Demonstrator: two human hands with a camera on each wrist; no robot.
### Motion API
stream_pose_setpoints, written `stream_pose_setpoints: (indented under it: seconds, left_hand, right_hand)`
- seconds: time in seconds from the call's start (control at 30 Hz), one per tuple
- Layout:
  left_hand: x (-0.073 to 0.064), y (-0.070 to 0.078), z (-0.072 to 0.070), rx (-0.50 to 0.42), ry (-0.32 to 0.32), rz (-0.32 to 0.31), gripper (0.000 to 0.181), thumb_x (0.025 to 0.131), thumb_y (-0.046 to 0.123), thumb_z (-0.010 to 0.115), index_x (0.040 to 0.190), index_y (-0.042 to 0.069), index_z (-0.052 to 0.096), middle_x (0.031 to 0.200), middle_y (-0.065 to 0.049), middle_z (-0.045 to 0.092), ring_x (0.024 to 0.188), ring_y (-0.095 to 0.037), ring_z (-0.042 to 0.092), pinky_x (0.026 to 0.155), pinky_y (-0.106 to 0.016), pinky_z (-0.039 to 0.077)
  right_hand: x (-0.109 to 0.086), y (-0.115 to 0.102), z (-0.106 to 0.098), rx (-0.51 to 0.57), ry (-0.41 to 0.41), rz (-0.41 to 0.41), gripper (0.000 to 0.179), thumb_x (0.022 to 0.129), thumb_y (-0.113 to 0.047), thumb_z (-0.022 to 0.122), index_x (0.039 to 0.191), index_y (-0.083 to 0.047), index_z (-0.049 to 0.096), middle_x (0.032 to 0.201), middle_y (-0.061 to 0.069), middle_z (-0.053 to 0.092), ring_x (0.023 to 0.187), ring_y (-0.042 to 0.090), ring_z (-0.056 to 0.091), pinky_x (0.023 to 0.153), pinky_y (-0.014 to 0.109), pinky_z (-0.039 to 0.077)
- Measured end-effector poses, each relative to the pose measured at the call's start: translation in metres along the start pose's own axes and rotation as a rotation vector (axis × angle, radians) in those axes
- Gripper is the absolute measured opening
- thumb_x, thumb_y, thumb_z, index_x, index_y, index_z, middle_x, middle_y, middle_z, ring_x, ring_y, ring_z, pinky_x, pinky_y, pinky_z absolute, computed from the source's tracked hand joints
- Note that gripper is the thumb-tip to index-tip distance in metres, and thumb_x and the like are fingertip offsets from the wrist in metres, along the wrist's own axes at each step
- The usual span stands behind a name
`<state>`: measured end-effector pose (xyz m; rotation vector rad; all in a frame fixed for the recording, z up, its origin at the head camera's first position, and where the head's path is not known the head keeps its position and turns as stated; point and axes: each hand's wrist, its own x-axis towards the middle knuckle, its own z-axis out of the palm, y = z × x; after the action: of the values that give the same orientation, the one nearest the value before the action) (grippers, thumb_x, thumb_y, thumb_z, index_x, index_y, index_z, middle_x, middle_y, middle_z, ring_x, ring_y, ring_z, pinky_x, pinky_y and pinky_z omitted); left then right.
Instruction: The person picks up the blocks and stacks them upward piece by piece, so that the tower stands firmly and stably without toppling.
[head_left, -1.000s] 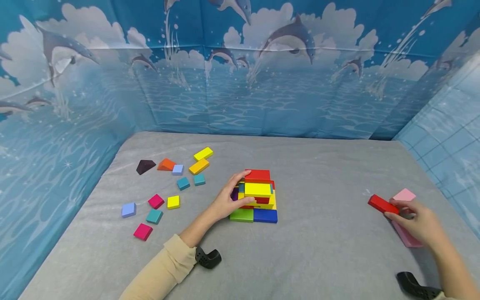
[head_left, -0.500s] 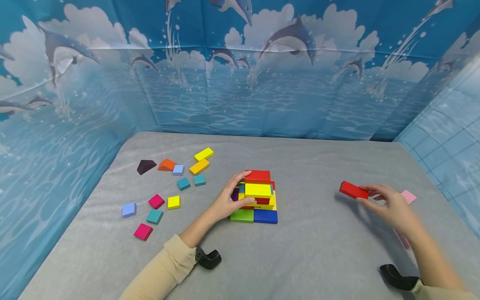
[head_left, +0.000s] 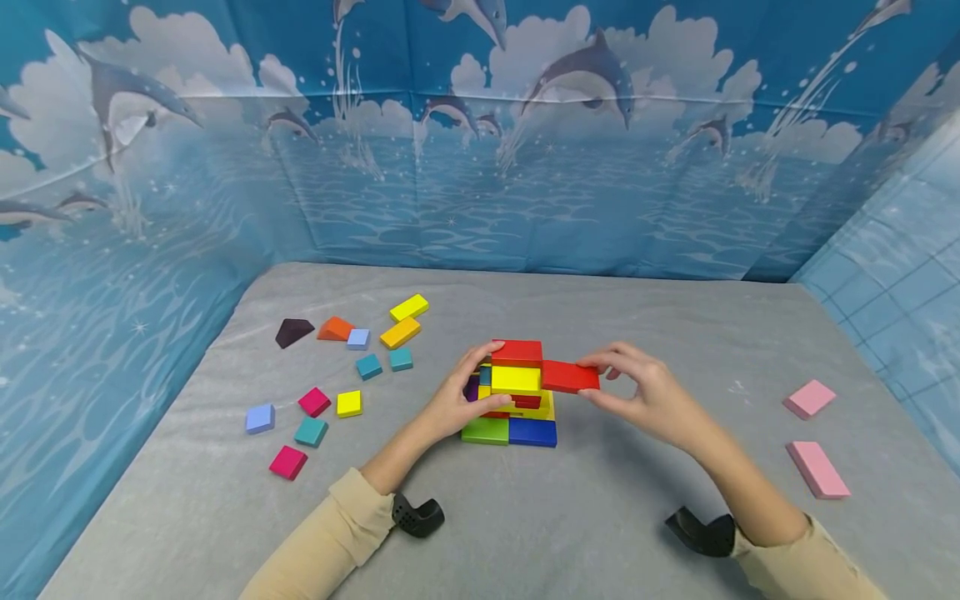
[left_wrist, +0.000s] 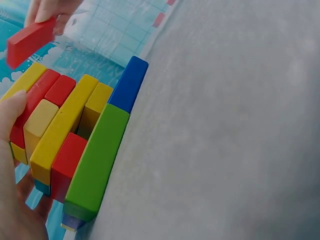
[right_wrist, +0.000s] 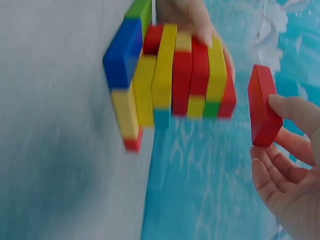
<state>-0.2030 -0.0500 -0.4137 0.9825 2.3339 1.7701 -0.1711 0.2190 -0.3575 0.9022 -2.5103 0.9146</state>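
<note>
A stacked tower of coloured wooden blocks (head_left: pixel 516 382) stands mid-table, with a green block (head_left: pixel 485 431) and a blue block (head_left: pixel 532 432) at its base. My left hand (head_left: pixel 467 393) holds the tower's left side, thumb on the near face and fingers reaching round behind, as the left wrist view (left_wrist: pixel 20 175) also suggests. Between thumb and fingertips, my right hand (head_left: pixel 637 387) pinches a red block (head_left: pixel 572 377) just right of the tower's upper layers. In the right wrist view that red block (right_wrist: pixel 263 107) is apart from the stack, beyond its top end.
Loose blocks lie on the left: a dark brown one (head_left: pixel 294 332), an orange one (head_left: pixel 335 328), yellow ones (head_left: pixel 408 307), and several blue, teal and magenta ones (head_left: pixel 288 462). Two pink blocks (head_left: pixel 817 470) lie far right. A dolphin-print curtain (head_left: pixel 480 208) hangs behind the grey cloth-covered table (head_left: pixel 637 317).
My right hand has lifted the red block away from the pink blocks and carried it left to the tower's right side. My left hand has stayed on the tower.
</note>
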Motion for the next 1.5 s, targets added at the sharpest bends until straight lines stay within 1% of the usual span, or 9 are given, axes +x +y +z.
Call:
stream_pose_setpoints:
  seconds: [0.17,0.5,0.73,0.93,1.03,1.13,1.3,1.4,1.5]
  left_hand:
    - [-0.001,0.001,0.000,-0.006,-0.004,0.004,0.064,0.084,0.001,0.062,0.140,0.010,0.031,0.135,-0.014,0.036,0.118,-0.028,0.040,0.094,-0.047,0.040]
    - [-0.001,0.002,-0.001,-0.002,-0.013,0.002,0.066,0.084,0.000,0.062,0.140,0.008,0.029,0.137,-0.017,0.034,0.121,-0.030,0.037,0.097,-0.048,0.037]
    - [-0.001,0.001,-0.002,-0.017,-0.020,0.026,0.064,0.085,0.004,0.062,0.140,0.007,0.030,0.137,-0.017,0.034,0.121,-0.030,0.037,0.098,-0.050,0.036]
    - [-0.001,0.000,-0.003,-0.035,-0.021,0.050,0.057,0.089,0.007,0.055,0.140,0.004,0.030,0.138,-0.019,0.032,0.122,-0.032,0.035,0.097,-0.053,0.035]
    - [-0.001,0.001,-0.003,-0.035,-0.019,0.051,0.056,0.089,0.005,0.054,0.139,0.004,0.030,0.138,-0.020,0.032,0.122,-0.033,0.035,0.096,-0.054,0.036]
    - [0.000,0.001,-0.002,-0.040,-0.014,0.055,0.056,0.089,0.005,0.055,0.139,0.003,0.030,0.137,-0.020,0.033,0.121,-0.034,0.035,0.095,-0.055,0.036]
    - [0.000,0.002,-0.002,-0.056,-0.015,0.056,0.056,0.088,0.002,0.054,0.139,0.002,0.030,0.135,-0.021,0.033,0.120,-0.035,0.036,0.094,-0.056,0.037]
    - [0.000,0.004,-0.003,-0.052,-0.018,0.056,0.056,0.088,0.000,0.053,0.139,0.002,0.030,0.135,-0.021,0.033,0.120,-0.034,0.037,0.094,-0.055,0.037]
    - [0.000,0.005,-0.003,-0.055,-0.010,0.068,0.058,0.087,-0.001,0.054,0.139,0.001,0.030,0.137,-0.020,0.032,0.121,-0.034,0.035,0.096,-0.056,0.034]
  right_hand:
    - [0.010,-0.008,0.019,0.046,-0.011,-0.009,0.032,0.073,-0.008,0.076,0.104,-0.008,0.067,0.097,0.000,0.061,0.078,0.010,0.053,0.064,0.023,0.048]
    - [0.018,-0.016,0.040,0.037,0.044,-0.002,0.032,0.070,-0.009,0.079,0.100,-0.006,0.068,0.096,0.004,0.061,0.077,0.012,0.054,0.064,0.025,0.050]
    - [0.022,-0.018,0.048,0.045,0.075,0.004,0.033,0.069,-0.009,0.080,0.098,-0.007,0.066,0.096,0.003,0.058,0.078,0.013,0.055,0.067,0.027,0.051]
    - [0.025,-0.016,0.049,0.053,0.078,0.020,0.039,0.068,-0.011,0.080,0.103,-0.008,0.064,0.097,0.003,0.056,0.079,0.017,0.057,0.070,0.027,0.052]
    - [0.027,-0.013,0.050,0.054,0.083,0.015,0.043,0.067,-0.011,0.081,0.106,-0.006,0.063,0.098,0.007,0.056,0.082,0.017,0.055,0.071,0.029,0.051]
    - [0.028,-0.007,0.049,0.063,0.057,0.008,0.052,0.068,-0.013,0.080,0.115,-0.005,0.059,0.106,0.011,0.054,0.090,0.020,0.054,0.074,0.036,0.050]
    - [0.029,0.001,0.048,0.158,-0.069,0.049,0.062,0.075,-0.014,0.076,0.129,-0.002,0.048,0.126,0.013,0.050,0.108,0.028,0.052,0.083,0.046,0.047]
    - [0.029,0.003,0.047,0.207,-0.111,0.081,0.061,0.077,-0.014,0.074,0.130,-0.001,0.047,0.129,0.015,0.050,0.109,0.028,0.053,0.085,0.047,0.047]
    - [0.030,0.005,0.047,0.221,-0.116,0.088,0.060,0.077,-0.013,0.073,0.129,-0.001,0.047,0.127,0.016,0.051,0.105,0.028,0.056,0.085,0.046,0.047]
